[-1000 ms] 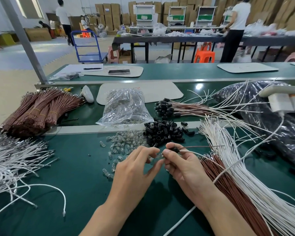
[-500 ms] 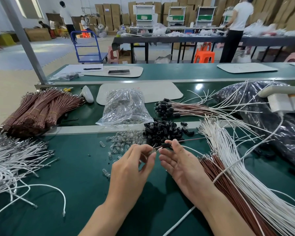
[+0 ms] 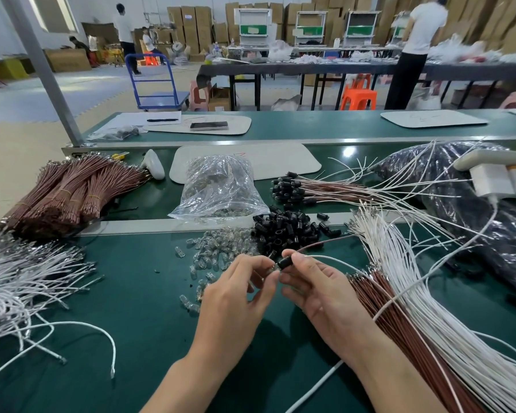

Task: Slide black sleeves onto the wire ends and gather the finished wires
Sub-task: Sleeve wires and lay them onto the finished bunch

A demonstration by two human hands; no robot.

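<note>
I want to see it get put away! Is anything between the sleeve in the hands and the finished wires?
Yes: the heap of loose black sleeves lies between the held sleeve and the finished wires. It is low; lifting over it should work.

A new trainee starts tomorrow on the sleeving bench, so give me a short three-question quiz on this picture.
1. True or false: the right hand pinches a black sleeve.
2. Which hand pinches the small clear piece at that sleeve's mouth?
3. The loose sleeve pile lies: A) nearer than the hands; B) just beyond the hands; C) on the floor.
Key: 1 true; 2 the left hand; 3 B.
</note>
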